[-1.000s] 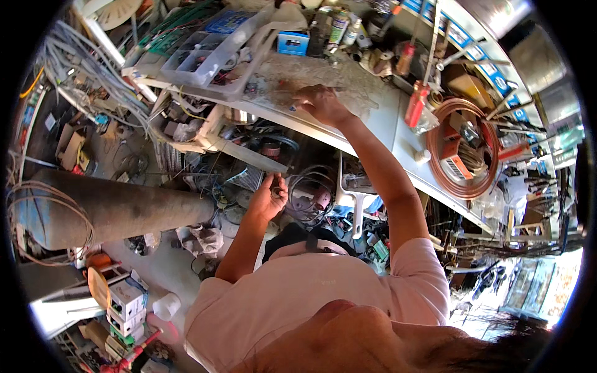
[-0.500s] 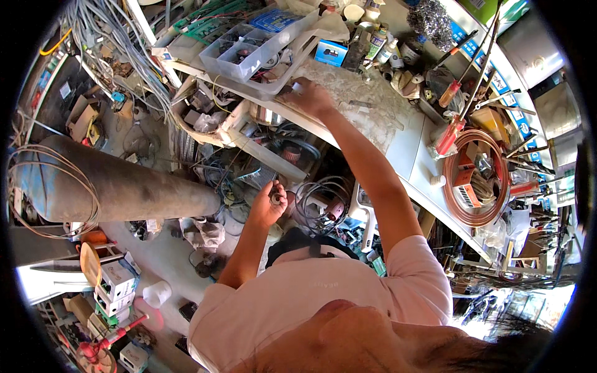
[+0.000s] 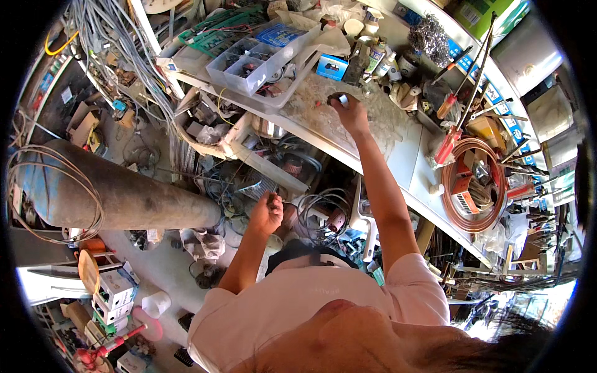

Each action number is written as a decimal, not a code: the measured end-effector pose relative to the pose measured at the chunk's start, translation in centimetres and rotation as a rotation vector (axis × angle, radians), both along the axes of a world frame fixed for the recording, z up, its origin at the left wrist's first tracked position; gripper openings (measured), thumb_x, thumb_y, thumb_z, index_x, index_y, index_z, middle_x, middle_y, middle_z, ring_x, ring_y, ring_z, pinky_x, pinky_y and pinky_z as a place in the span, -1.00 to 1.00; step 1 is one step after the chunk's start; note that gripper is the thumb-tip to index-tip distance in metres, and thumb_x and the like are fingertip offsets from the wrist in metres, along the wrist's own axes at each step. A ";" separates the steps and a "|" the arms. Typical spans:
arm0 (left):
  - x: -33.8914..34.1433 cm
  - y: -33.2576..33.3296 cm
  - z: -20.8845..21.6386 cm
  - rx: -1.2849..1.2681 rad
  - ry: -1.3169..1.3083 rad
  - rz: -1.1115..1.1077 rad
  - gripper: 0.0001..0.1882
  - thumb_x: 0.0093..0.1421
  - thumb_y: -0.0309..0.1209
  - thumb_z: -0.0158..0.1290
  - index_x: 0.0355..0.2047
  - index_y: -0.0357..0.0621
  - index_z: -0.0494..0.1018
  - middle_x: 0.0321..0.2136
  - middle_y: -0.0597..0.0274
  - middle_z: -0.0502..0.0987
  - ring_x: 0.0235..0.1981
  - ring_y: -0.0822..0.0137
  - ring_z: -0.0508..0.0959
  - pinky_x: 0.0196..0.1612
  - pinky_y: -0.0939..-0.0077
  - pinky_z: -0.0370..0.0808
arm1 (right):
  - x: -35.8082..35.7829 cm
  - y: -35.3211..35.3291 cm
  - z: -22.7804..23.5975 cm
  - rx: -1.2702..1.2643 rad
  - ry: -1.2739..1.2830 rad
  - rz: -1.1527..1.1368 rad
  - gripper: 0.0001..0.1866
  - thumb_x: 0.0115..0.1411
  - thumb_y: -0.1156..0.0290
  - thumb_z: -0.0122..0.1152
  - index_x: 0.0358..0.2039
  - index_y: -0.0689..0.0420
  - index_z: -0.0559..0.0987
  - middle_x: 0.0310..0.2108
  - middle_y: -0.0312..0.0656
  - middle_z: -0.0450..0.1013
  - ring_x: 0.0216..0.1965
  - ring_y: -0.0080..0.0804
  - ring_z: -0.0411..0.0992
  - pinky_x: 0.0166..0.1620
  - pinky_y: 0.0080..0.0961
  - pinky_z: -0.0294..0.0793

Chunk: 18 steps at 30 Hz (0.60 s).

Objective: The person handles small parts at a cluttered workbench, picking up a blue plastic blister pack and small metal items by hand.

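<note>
Small pale, bright-faced piece [image 3: 343, 99]: at the fingertips of the right hand [image 3: 351, 116], over the stained grey-brown worktop [image 3: 305, 107]; material too small to tell.
Right hand: fingers curled nearly closed, apparently pinching the pale piece; whether piece or fingertips touch the worktop, I cannot tell.
Piece's long axis: cannot be made out, most of it being covered by fingers.
Nearer hand: the right; the pale piece lies just beyond it, on the side away from the body.
Left hand [image 3: 267, 214]: below the worktop's front edge, well apart from the piece, fingers closed around a small dark piece [image 3: 272, 199] that is mostly hidden.
Clear plastic compartment box [image 3: 224, 79]: to the left of the right hand, apart from it.
Blue cardboard carton [image 3: 331, 67]: near, just past the fingertips; its face carries a dark picture and pale print.
Coiled copper-coloured tubing [image 3: 448, 186]: farther right, ringing an orange-and-white printed box [image 3: 465, 202].
Pink-white shirt [image 3: 298, 304]: faint lettering across the chest.
</note>
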State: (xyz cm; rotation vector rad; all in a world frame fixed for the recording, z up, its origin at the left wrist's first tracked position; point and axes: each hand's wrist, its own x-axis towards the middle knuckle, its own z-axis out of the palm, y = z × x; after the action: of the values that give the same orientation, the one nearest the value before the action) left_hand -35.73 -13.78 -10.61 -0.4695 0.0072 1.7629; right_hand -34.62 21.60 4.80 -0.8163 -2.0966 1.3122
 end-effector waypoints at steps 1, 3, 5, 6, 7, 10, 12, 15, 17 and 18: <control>-0.2 0.1 0.0 -0.002 -0.003 -0.006 -0.68 0.33 -0.21 -0.08 -0.38 -0.18 0.50 -0.43 0.25 0.54 -0.41 0.40 0.56 -0.50 0.56 0.49 | -0.2 -0.5 0.4 0.191 0.032 -0.029 -0.68 0.14 0.14 0.24 -0.24 0.12 0.58 -0.46 -0.15 0.54 -0.46 -0.28 0.48 -0.36 -0.39 0.43; -0.3 0.6 -0.1 -0.004 -0.010 -0.015 -0.67 0.33 -0.19 -0.09 -0.39 -0.19 0.49 -0.43 0.25 0.53 -0.42 0.43 0.55 -0.52 0.57 0.47 | -0.4 -1.3 1.3 0.247 0.019 -0.043 -0.66 0.15 0.15 0.23 -0.17 0.11 0.54 -0.40 -0.05 0.54 -0.36 -0.14 0.52 -0.27 -0.31 0.44; -0.2 1.3 0.7 -0.097 0.046 0.001 -0.69 0.33 -0.19 -0.08 -0.36 -0.16 0.49 -0.42 0.28 0.51 -0.43 0.41 0.54 -0.51 0.56 0.46 | -0.7 -2.8 3.5 0.368 0.068 -0.062 -0.65 0.16 0.16 0.22 -0.14 0.10 0.53 -0.37 -0.04 0.54 -0.33 -0.13 0.52 -0.25 -0.32 0.44; -0.1 1.4 1.1 -0.121 0.056 0.008 -0.70 0.33 -0.19 -0.08 -0.35 -0.15 0.49 -0.42 0.29 0.51 -0.42 0.41 0.54 -0.50 0.55 0.46 | -2.0 -2.2 3.1 0.393 0.206 0.009 -0.64 0.13 0.19 0.27 -0.10 0.08 0.51 -0.39 -0.08 0.54 -0.36 -0.18 0.52 -0.26 -0.33 0.45; 0.0 1.5 1.4 -0.147 0.066 0.017 -0.71 0.33 -0.19 -0.08 -0.35 -0.14 0.48 -0.42 0.30 0.50 -0.42 0.40 0.54 -0.49 0.55 0.46 | -2.8 -3.1 4.5 0.359 0.242 0.064 -0.64 0.14 0.23 0.28 -0.09 0.10 0.51 -0.38 -0.14 0.53 -0.34 -0.30 0.48 -0.24 -0.42 0.43; 0.0 1.4 1.6 -0.118 0.076 0.011 -0.73 0.34 -0.21 -0.10 -0.36 -0.10 0.46 -0.43 0.32 0.49 -0.42 0.39 0.52 -0.48 0.55 0.45 | -6.0 -7.0 9.0 0.333 0.345 0.221 -0.63 0.13 0.28 0.31 -0.07 0.11 0.51 -0.40 -0.24 0.51 -0.36 -0.49 0.43 -0.25 -0.52 0.41; 0.4 1.0 1.1 -0.103 0.109 0.016 -0.73 0.34 -0.21 -0.12 -0.36 -0.09 0.46 -0.43 0.31 0.49 -0.40 0.39 0.53 -0.47 0.55 0.45 | -8.7 -8.1 10.0 0.429 0.417 0.307 -0.60 0.09 0.22 0.35 -0.07 0.05 0.52 -0.44 -0.15 0.52 -0.48 -0.39 0.48 -0.35 -0.38 0.47; 0.8 0.1 0.8 -0.104 0.071 0.034 -0.73 0.34 -0.21 -0.12 -0.36 -0.10 0.46 -0.43 0.29 0.50 -0.39 0.38 0.53 -0.46 0.53 0.46 | -9.6 -11.7 13.5 0.007 0.180 0.431 -0.61 0.10 0.20 0.33 -0.08 0.08 0.53 -0.45 -0.14 0.50 -0.61 -0.45 0.44 -0.50 -0.43 0.46; 1.0 -0.4 0.9 -0.115 0.062 0.054 -0.72 0.34 -0.20 -0.12 -0.36 -0.11 0.46 -0.43 0.27 0.50 -0.39 0.36 0.53 -0.45 0.52 0.48 | -10.7 -11.6 13.0 0.131 0.279 0.407 -0.63 0.13 0.19 0.30 -0.10 0.08 0.54 -0.47 -0.22 0.48 -0.67 -0.53 0.38 -0.63 -0.49 0.40; 1.0 -0.6 1.0 -0.119 0.058 0.061 -0.71 0.34 -0.20 -0.12 -0.36 -0.11 0.46 -0.43 0.26 0.50 -0.39 0.36 0.53 -0.44 0.51 0.48 | -10.6 -11.3 12.9 0.057 0.282 0.385 -0.64 0.14 0.19 0.30 -0.10 0.07 0.54 -0.47 -0.23 0.48 -0.66 -0.55 0.39 -0.63 -0.49 0.40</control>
State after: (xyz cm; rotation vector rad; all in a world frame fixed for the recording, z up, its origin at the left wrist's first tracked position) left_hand -34.69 -14.34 -9.64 -0.5089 0.1415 1.8425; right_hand -45.25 10.31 17.67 -0.1885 -2.1113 1.4536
